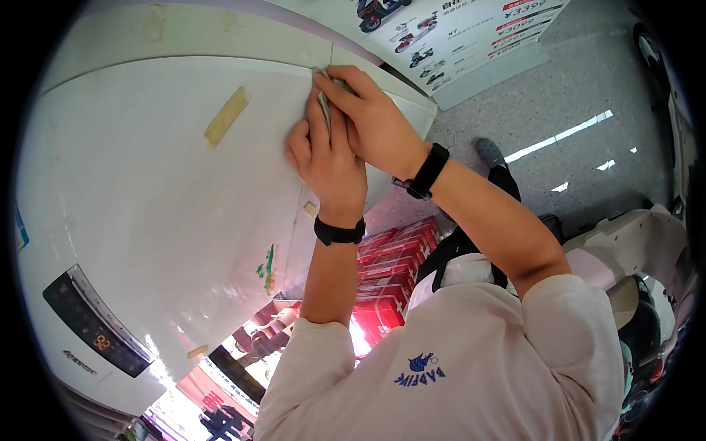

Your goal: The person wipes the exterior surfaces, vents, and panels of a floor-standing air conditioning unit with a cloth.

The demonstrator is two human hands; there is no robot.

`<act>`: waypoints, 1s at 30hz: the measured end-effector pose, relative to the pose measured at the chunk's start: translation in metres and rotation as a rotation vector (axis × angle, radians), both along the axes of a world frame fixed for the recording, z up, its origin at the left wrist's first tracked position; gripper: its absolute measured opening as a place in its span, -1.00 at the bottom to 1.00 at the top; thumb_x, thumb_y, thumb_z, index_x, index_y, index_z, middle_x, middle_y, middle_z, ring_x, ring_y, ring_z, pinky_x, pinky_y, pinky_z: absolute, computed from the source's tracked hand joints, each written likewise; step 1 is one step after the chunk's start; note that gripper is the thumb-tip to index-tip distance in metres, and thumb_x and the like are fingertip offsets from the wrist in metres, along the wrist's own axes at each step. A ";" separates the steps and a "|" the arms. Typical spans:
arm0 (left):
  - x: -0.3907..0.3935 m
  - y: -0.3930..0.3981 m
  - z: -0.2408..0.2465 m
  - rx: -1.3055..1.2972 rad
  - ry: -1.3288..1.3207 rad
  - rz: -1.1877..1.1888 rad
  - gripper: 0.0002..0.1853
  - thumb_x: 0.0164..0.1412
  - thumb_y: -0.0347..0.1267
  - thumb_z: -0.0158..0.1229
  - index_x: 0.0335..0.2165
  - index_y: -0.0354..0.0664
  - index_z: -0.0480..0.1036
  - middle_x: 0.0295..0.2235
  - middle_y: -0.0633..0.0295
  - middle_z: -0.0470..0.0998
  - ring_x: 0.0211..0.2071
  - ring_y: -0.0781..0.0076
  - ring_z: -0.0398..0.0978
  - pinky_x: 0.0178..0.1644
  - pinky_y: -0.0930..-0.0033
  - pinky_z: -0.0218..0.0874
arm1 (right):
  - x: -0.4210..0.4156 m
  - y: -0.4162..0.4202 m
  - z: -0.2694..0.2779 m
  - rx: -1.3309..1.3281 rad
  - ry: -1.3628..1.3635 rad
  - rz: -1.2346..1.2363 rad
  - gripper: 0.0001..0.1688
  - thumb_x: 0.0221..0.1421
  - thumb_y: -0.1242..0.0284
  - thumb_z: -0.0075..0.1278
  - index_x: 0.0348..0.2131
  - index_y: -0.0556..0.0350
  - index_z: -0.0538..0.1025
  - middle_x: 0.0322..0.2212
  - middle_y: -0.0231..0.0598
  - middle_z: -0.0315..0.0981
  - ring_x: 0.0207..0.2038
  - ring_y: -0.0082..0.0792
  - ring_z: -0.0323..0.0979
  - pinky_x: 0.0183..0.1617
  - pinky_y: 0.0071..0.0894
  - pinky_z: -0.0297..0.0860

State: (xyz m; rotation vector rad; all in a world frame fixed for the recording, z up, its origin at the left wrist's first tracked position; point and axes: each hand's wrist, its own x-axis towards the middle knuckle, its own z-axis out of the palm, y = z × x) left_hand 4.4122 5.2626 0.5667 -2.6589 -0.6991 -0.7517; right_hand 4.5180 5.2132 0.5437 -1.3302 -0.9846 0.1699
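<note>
Both hands meet at the upper edge of a white air conditioner's front panel (182, 165). A small greyish cloth (324, 105) is bunched between them and partly hidden by the fingers. My left hand (333, 165), with a black band at its wrist, presses on the panel with its fingers bent around the cloth. Partly over it lies my right hand (380, 121), wearing a black-strapped watch, its fingertips pinching the cloth's upper end. A strip of yellowed tape (226, 117) is stuck to the panel left of the hands. A dark display strip (98, 325) glows at lower left.
Red strapped boxes (389, 270) are stacked below the hands. A price board with scooter pictures (458, 38) stands at upper right. Speckled grey floor (579, 99) extends right, with a scooter (623, 242) at the right edge. A foot in a grey clog (490, 152) rests on the floor.
</note>
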 end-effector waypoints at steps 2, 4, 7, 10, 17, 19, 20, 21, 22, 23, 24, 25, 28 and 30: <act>-0.012 0.003 -0.023 -0.057 0.014 -0.029 -0.50 0.17 -0.42 0.31 0.11 -0.13 0.59 0.24 0.22 0.52 -0.03 0.15 0.38 0.15 0.17 0.21 | -0.005 -0.003 -0.011 -0.040 -0.043 -0.002 -0.38 0.14 0.76 0.04 0.21 0.26 0.48 0.14 0.03 0.37 0.07 0.07 0.48 0.13 -0.20 0.48; -0.013 0.001 -0.020 -0.105 0.020 -0.042 -0.51 0.18 -0.43 0.30 0.12 -0.14 0.58 0.23 0.19 0.53 -0.03 0.11 0.39 0.14 0.16 0.22 | -0.009 -0.005 -0.014 -0.064 -0.036 0.006 -0.37 0.14 0.75 0.05 0.21 0.30 0.46 0.16 0.06 0.34 0.07 0.07 0.47 0.13 -0.22 0.47; -0.013 0.000 0.010 -0.085 -0.045 -0.070 -0.55 0.21 -0.43 0.29 0.09 -0.21 0.58 0.21 0.14 0.54 -0.01 0.11 0.42 0.12 0.14 0.22 | -0.009 0.002 0.009 0.003 0.009 -0.010 -0.35 0.11 0.73 0.09 0.21 0.32 0.46 0.18 0.10 0.30 0.08 0.09 0.45 0.16 -0.23 0.46; -0.018 0.001 0.063 0.108 -0.139 -0.090 -0.60 0.29 -0.41 0.29 0.05 -0.38 0.57 0.13 0.04 0.61 0.01 0.18 0.50 0.03 0.16 0.23 | -0.024 0.014 0.061 0.238 -0.027 0.008 -0.28 0.05 0.70 0.13 0.24 0.28 0.45 0.18 0.10 0.27 0.12 0.12 0.39 0.21 -0.16 0.43; -0.059 -0.002 0.031 0.146 0.015 -0.015 -0.63 0.20 -0.40 0.32 -0.01 -0.17 0.63 0.14 0.25 0.61 -0.03 0.28 0.51 0.05 0.24 0.24 | -0.074 0.007 0.011 0.119 0.204 0.006 -0.25 0.09 0.70 0.10 0.29 0.14 0.45 0.20 0.07 0.28 0.18 0.14 0.39 0.23 -0.16 0.42; -0.066 -0.004 0.010 0.043 0.114 -0.023 -0.66 0.19 -0.40 0.33 -0.04 -0.17 0.65 0.15 0.17 0.61 0.01 0.19 0.48 0.08 0.17 0.24 | -0.081 0.001 -0.007 -0.021 0.249 -0.019 -0.30 0.07 0.70 0.08 0.24 0.17 0.47 0.18 0.06 0.28 0.20 0.17 0.36 0.26 -0.11 0.41; -0.071 -0.007 0.006 -0.009 0.164 -0.025 -0.68 0.19 -0.40 0.34 -0.06 -0.16 0.65 0.16 0.14 0.60 0.03 0.15 0.46 0.10 0.14 0.24 | -0.081 -0.006 -0.010 -0.047 0.243 0.022 -0.30 0.08 0.69 0.08 0.24 0.17 0.47 0.17 0.06 0.29 0.19 0.17 0.38 0.25 -0.11 0.43; -0.075 -0.012 0.014 0.019 0.091 -0.005 -0.68 0.18 -0.39 0.33 -0.07 -0.13 0.67 0.16 0.19 0.61 0.00 0.20 0.47 0.08 0.18 0.25 | -0.077 -0.012 -0.004 -0.070 0.241 0.060 -0.30 0.08 0.68 0.09 0.24 0.16 0.47 0.16 0.07 0.30 0.18 0.16 0.39 0.23 -0.11 0.45; -0.077 -0.016 0.025 0.044 0.012 -0.001 -0.69 0.17 -0.38 0.32 -0.08 -0.10 0.68 0.16 0.25 0.61 -0.03 0.25 0.47 0.06 0.22 0.25 | -0.073 -0.013 0.012 -0.094 0.233 0.081 -0.31 0.08 0.67 0.09 0.23 0.16 0.47 0.15 0.08 0.30 0.17 0.16 0.40 0.21 -0.12 0.47; -0.078 -0.021 0.041 0.071 -0.065 0.002 -0.70 0.16 -0.38 0.32 -0.10 -0.07 0.69 0.17 0.30 0.61 -0.06 0.30 0.48 0.04 0.25 0.25 | -0.075 -0.011 0.031 0.058 0.125 0.105 -0.31 0.07 0.66 0.10 0.23 0.14 0.48 0.14 0.09 0.31 0.15 0.15 0.42 0.19 -0.11 0.49; -0.084 -0.023 0.072 0.158 -0.159 -0.019 -0.73 0.18 -0.35 0.32 -0.12 -0.08 0.71 0.10 0.25 0.66 -0.06 0.36 0.47 -0.01 0.26 0.24 | -0.075 0.002 0.069 0.241 0.052 0.068 -0.34 0.06 0.66 0.11 0.19 0.12 0.51 0.10 0.06 0.35 0.08 0.10 0.45 0.10 -0.15 0.50; -0.089 -0.018 0.103 0.268 -0.229 -0.014 -0.75 0.24 -0.35 0.30 -0.11 -0.09 0.72 0.03 0.15 0.70 -0.11 0.36 0.51 -0.08 0.27 0.23 | -0.075 0.016 0.105 0.418 -0.042 0.032 -0.36 0.05 0.67 0.12 0.16 0.10 0.53 0.07 0.03 0.39 0.00 0.05 0.48 0.02 -0.18 0.51; -0.088 0.011 0.174 0.660 -0.343 0.102 -0.84 0.21 -0.44 0.34 -0.30 -0.36 0.64 -0.25 0.08 0.72 -0.35 0.26 0.64 -0.32 0.30 0.38 | -0.076 0.056 0.165 0.811 -0.192 0.004 -0.50 0.05 0.66 0.12 0.03 0.12 0.58 -0.02 0.03 0.45 -0.09 0.05 0.48 -0.10 -0.16 0.50; -0.081 0.014 0.180 0.827 -0.486 0.309 -0.85 0.19 -0.48 0.34 -0.38 -0.43 0.61 -0.36 0.09 0.72 -0.42 0.24 0.68 -0.40 0.33 0.44 | -0.086 0.077 0.164 0.958 -0.165 0.079 -0.56 0.07 0.67 0.15 0.00 0.21 0.59 -0.06 0.01 0.48 -0.17 0.00 0.49 -0.12 -0.23 0.49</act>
